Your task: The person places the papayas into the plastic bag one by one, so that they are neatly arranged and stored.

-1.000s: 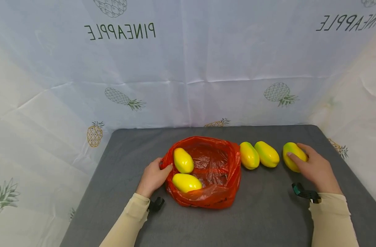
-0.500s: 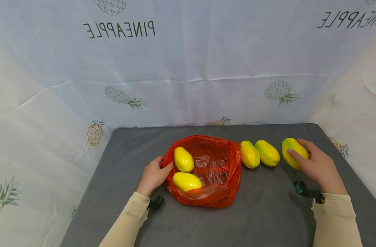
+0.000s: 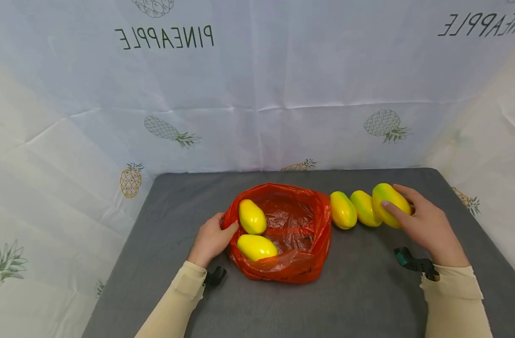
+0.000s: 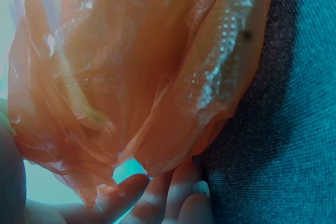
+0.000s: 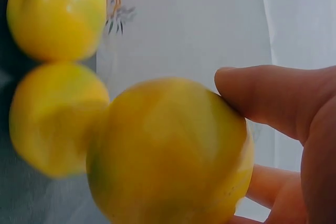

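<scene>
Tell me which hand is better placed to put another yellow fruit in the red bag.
Right, I'd judge: the right hand grips a yellow fruit, and the red bag sits open to its left. The left hand holds the bag's left side, so it's probably better used steadying it.

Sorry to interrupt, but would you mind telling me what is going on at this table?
A person's left hand holds the edge of an open red plastic bag, with two yellow fruits inside. Their right hand grips a third yellow fruit, to the right of the bag. Two more fruits sit on the gray table, beside the bag, not yet inside.
</scene>
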Available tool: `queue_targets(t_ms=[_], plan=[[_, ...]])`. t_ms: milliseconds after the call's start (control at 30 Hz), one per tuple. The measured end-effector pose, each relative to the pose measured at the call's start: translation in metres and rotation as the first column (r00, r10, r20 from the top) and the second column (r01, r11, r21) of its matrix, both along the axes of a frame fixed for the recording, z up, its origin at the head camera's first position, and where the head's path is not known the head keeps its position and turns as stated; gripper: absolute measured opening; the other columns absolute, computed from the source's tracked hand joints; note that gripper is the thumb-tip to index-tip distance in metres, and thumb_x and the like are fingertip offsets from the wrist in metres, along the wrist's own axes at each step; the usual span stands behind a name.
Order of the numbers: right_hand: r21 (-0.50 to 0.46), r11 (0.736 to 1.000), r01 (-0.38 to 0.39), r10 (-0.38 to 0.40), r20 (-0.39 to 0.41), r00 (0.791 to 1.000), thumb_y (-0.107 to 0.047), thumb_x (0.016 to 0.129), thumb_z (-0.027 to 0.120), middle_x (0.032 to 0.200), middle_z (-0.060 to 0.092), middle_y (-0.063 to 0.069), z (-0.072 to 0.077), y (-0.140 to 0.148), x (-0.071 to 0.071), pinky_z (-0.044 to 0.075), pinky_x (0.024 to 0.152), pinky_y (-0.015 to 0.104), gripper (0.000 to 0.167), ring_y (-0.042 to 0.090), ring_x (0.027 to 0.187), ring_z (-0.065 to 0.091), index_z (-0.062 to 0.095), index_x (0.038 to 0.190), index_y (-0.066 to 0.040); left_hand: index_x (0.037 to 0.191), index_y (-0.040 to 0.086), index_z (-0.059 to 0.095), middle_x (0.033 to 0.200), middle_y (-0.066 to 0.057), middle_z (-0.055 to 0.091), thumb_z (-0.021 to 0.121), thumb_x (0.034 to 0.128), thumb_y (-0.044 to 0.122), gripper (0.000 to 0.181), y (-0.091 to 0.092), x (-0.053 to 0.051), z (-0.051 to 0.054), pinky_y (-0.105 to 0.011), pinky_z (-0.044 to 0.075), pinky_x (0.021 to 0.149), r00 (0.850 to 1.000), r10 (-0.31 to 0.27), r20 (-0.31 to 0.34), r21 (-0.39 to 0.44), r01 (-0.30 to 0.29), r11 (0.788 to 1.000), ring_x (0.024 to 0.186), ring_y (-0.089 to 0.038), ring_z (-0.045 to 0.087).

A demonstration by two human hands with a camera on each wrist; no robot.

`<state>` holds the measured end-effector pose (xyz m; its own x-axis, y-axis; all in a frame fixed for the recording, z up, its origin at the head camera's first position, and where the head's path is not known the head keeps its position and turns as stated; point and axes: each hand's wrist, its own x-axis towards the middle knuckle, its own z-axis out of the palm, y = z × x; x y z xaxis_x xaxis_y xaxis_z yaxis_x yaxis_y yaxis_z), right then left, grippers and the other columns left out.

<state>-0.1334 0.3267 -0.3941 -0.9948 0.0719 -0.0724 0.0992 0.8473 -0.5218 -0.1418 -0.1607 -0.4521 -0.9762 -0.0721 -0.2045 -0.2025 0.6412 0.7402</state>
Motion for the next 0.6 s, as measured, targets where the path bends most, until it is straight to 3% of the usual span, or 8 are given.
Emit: queue_targets(t_ms=[233,600], plan=[[-0.024,0.999,-0.036,0.036,0.003,0.999,-0.066,0.107,0.052,0.156,0.047,0.038,0.007,-0.026,0.002,0.053,0.083,0.060,0.088,0.053,0.120,0.057,0.029,0.171,-0.010,0.131,0.006,0.067,0.104,-0.011,0.073,0.068,0.1022,0.037,0.043,0.004,-0.001,-0.002,-0.032,0.056,0.070,1.000,-0.017,-0.015,0.004,0.017,1.000,0.078,-0.022,0.064],[-0.079,0.991,-0.107,0.103,-0.044,0.994,-0.062,0.106,0.056,0.150,0.058,0.028,0.022,-0.093,-0.011,0.059,0.086,0.057,0.081,0.044,0.116,0.063,0.035,0.169,-0.016,0.128,0.006,0.067,0.101,-0.010,0.072,0.068,0.1023,0.037,0.040,0.001,0.001,-0.001,-0.030,0.054,0.068,1.000,-0.002,-0.008,0.000,0.002,1.000,0.077,-0.022,0.063]])
